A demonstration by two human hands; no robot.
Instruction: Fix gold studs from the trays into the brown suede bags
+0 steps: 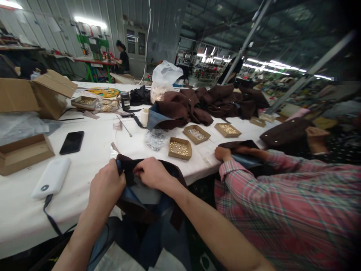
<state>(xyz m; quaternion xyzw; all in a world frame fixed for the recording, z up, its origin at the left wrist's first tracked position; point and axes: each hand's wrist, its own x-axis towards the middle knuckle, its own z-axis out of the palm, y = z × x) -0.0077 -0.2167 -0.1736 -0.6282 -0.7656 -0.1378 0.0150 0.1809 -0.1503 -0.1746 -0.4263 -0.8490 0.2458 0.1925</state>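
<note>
My left hand point(106, 186) and my right hand point(152, 173) are both closed on the top edge of a dark brown fabric piece point(146, 209) with a blue lining. The piece hangs over the near edge of the white table point(84, 169). Both fists sit close together, fingers curled into the cloth. A small cardboard tray of gold studs point(179, 148) lies just beyond my right hand.
A person in a plaid shirt point(282, 210) sits at my right, their hand point(222, 153) on brown fabric. A pile of brown garments point(208, 103), more stud trays point(196, 133), a black phone point(72, 142), a white power bank point(51, 177) and cardboard boxes point(36, 92) lie on the table.
</note>
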